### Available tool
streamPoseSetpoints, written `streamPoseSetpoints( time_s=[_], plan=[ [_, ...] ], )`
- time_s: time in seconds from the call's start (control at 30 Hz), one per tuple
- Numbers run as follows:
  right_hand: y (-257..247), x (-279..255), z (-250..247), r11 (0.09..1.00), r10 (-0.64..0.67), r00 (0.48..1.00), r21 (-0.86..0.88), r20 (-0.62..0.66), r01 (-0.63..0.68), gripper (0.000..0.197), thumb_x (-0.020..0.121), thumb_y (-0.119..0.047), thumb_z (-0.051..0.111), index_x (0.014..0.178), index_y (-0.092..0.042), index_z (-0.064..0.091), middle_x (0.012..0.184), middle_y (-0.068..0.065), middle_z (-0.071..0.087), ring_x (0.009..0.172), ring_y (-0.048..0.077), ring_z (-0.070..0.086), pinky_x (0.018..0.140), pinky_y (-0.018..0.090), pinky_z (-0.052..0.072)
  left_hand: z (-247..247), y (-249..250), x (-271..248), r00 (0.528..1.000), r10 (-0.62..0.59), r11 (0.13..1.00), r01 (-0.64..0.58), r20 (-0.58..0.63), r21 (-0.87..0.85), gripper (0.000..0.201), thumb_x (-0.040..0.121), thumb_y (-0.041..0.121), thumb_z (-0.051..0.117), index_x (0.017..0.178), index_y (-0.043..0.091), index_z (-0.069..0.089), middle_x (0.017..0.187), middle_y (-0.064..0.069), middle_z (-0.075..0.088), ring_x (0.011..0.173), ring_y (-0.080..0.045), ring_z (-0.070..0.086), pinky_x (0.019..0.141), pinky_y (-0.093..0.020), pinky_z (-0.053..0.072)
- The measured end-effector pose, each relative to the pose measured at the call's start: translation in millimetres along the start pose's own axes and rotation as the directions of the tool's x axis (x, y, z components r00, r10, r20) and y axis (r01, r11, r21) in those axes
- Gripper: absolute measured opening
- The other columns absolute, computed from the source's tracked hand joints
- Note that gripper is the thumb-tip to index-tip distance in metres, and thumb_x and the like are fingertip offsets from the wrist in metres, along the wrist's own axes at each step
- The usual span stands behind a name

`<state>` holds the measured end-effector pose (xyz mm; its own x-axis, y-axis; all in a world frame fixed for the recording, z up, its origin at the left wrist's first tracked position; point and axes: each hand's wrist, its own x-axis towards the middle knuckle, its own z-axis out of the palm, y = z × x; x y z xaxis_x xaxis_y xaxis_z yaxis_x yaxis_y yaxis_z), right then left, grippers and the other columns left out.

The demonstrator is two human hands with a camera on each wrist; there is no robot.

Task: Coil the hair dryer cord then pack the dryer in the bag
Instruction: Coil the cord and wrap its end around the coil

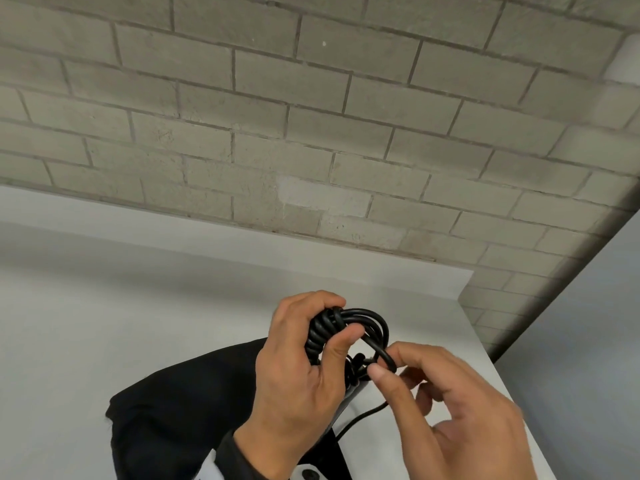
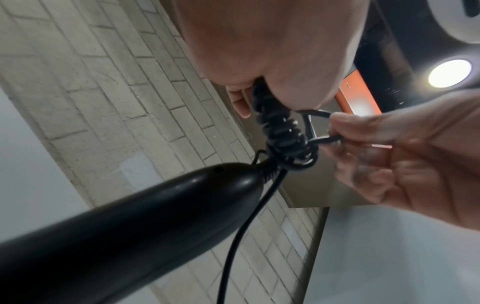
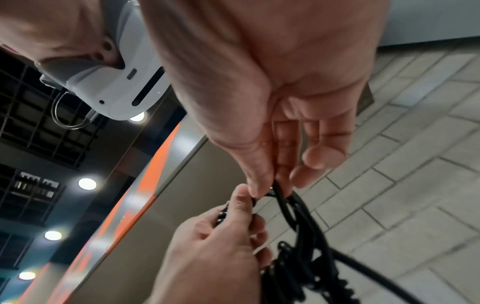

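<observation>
running behind everything, a grey brick wall (image 1: pixel 311 116), meeting the far edge of a white table (image 1: pixel 121 289). glowing overhead, round ceiling lights (image 2: pixel 449 73) against a dark gridded ceiling (image 3: pixel 33 98). slanting across the wrist views, an orange band (image 3: pixel 145 185). showing near the top, a white headset (image 3: pixel 122 82).
</observation>
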<state>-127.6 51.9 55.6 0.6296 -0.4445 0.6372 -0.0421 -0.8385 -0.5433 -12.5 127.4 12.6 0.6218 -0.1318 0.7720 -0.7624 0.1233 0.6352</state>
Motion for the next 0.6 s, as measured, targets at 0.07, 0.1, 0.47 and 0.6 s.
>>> streamPoseSetpoints(
  time_s=[0.07, 0.1, 0.47, 0.6],
  plan=[
    [-4, -1, 3, 0.987, 0.113, 0.992, 0.12, -0.047, -0.107, 0.009, 0.073, -0.034, 0.071, 0.064, -0.036, 0.068, 0.068, -0.017, 0.065, 0.056, -0.002, 0.058, 0.054, 0.002, 0.042, 3, 0, -2, 1.0, -0.003, 1.0, 0.003, -0.016, 0.009, 0.03, 0.096, 0.053, 0.046, 0.112, 0.029, 0.052, 0.092, 0.004, 0.062, 0.075, -0.004, 0.063, 0.068, -0.005, 0.045],
    [-7, 0, 3, 0.949, 0.222, 0.975, 0.233, -0.011, -0.213, 0.014, 0.074, -0.026, 0.078, 0.064, -0.033, 0.071, 0.064, -0.012, 0.068, 0.053, 0.004, 0.061, 0.054, 0.007, 0.047, 3, 1, -2, 1.0, -0.008, 1.0, 0.008, -0.026, 0.008, 0.031, 0.096, 0.054, 0.046, 0.112, 0.028, 0.052, 0.092, 0.004, 0.062, 0.075, -0.003, 0.062, 0.068, -0.003, 0.044],
    [-11, -1, 1, -0.081, 0.087, 0.614, 0.62, 0.784, -0.78, 0.044, 0.052, -0.038, 0.094, 0.075, -0.007, 0.072, 0.063, 0.014, 0.058, 0.042, 0.017, 0.055, 0.046, 0.024, 0.046, 4, 3, -3, 0.993, -0.098, 0.993, 0.094, -0.068, -0.065, 0.026, 0.093, 0.061, 0.044, 0.105, 0.039, 0.05, 0.091, 0.015, 0.061, 0.065, 0.006, 0.061, 0.059, -0.001, 0.042],
    [2, -18, 11, 0.693, 0.181, 0.851, 0.55, 0.493, -0.466, 0.048, 0.047, -0.063, 0.085, 0.079, -0.03, 0.07, 0.079, 0.006, 0.065, 0.059, 0.007, 0.05, 0.06, 0.02, 0.043, 3, 1, -1, 0.988, -0.132, 0.986, 0.123, -0.075, -0.116, 0.031, 0.093, 0.058, 0.047, 0.108, 0.031, 0.051, 0.091, 0.018, 0.063, 0.069, 0.005, 0.063, 0.061, -0.003, 0.044]
  ],
)
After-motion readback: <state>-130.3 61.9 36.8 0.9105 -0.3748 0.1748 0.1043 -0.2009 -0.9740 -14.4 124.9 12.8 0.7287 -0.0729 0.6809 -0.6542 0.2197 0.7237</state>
